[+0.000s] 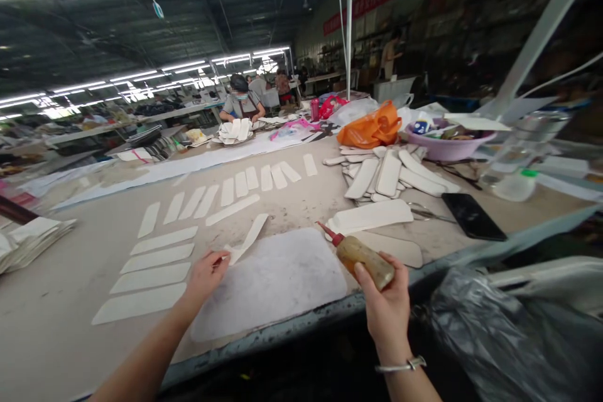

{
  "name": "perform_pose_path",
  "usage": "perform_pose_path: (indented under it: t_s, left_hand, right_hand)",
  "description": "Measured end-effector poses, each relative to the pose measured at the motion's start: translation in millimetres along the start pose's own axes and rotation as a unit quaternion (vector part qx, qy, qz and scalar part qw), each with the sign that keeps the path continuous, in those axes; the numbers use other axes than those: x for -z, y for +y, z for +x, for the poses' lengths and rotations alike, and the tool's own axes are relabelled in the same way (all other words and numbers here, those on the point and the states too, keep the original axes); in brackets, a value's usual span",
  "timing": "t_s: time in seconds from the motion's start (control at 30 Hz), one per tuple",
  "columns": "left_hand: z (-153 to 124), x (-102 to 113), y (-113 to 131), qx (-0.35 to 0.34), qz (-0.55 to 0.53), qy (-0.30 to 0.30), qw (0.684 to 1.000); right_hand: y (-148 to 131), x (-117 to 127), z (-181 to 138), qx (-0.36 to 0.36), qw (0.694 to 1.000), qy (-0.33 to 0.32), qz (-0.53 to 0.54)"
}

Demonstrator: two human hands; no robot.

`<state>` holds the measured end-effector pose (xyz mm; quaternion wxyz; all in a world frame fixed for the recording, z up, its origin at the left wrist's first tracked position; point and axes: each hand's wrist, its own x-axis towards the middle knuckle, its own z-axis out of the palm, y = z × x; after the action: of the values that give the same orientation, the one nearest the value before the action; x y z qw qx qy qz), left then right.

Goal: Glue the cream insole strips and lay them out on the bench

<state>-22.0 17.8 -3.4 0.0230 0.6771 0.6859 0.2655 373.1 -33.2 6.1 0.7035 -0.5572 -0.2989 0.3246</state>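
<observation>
My right hand (389, 298) is wrapped round a squeeze bottle (362, 259) of yellowish liquid, tilted with its red nozzle pointing up and left. In my left hand (210, 273) the fingertips pinch one end of a white fabric strip (252, 237), whose far end slants up to the right. Below the strip lies a translucent white sheet (277, 282) near the table's front edge. Several flat white strips (160, 257) lie in rows on the left and behind. Beside the bottle are larger white rounded pieces (370, 217), partly under its nozzle.
A heap of white rounded pieces (389, 173) lies at the right, with a phone (473, 217), scissors (428, 212) and a clear bottle (530, 144) nearby. Behind are an orange bag (372, 127) and a purple basin (450, 146). Across the table a co-worker (242, 103) handles white pieces.
</observation>
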Motion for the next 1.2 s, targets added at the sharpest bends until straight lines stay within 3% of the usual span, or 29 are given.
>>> perform_pose_path:
  t_s: [0.17, 0.37, 0.47, 0.57, 0.67, 0.73, 0.87, 0.97, 1.07, 1.2]
  left_hand:
    - [-37, 5, 2, -0.019, -0.012, 0.020, 1.000]
    - [-79, 9, 21, -0.091, 0.022, -0.057, 0.994]
    - [-89, 13, 26, -0.096, 0.006, -0.099, 0.990]
    - [-80, 19, 21, -0.025, 0.020, -0.035, 0.999]
    - [-57, 24, 11, 0.057, 0.105, 0.028, 0.992]
    - [-42, 25, 4, 0.040, 0.158, 0.004, 0.987]
    - [-26, 17, -3, -0.039, 0.222, -0.100, 0.969]
    - [-23, 9, -2, -0.041, 0.265, -0.139, 0.953]
    - [-16, 10, 1, -0.038, 0.294, -0.135, 0.945]
    - [14, 38, 7, 0.031, 0.222, -0.051, 0.973]
  right_hand:
    - [7, 0, 0, -0.009, 1.000, -0.004, 0.019]
    - [7, -2, -1, -0.009, 0.999, -0.010, 0.040]
    - [2, -2, -2, -0.008, 0.999, -0.010, 0.037]
    - [1, -1, -2, -0.010, 0.999, -0.011, 0.032]
    - [1, -2, -2, -0.010, 0.999, -0.013, 0.027]
    - [0, -2, -2, -0.013, 0.999, -0.013, 0.029]
    - [-6, -4, -3, -0.014, 0.999, -0.014, 0.029]
    - [-7, -4, -2, -0.008, 1.000, -0.013, 0.025]
    - [-4, -4, -2, -0.014, 0.999, -0.014, 0.038]
    - [1, -5, -2, -0.015, 0.998, -0.021, 0.049]
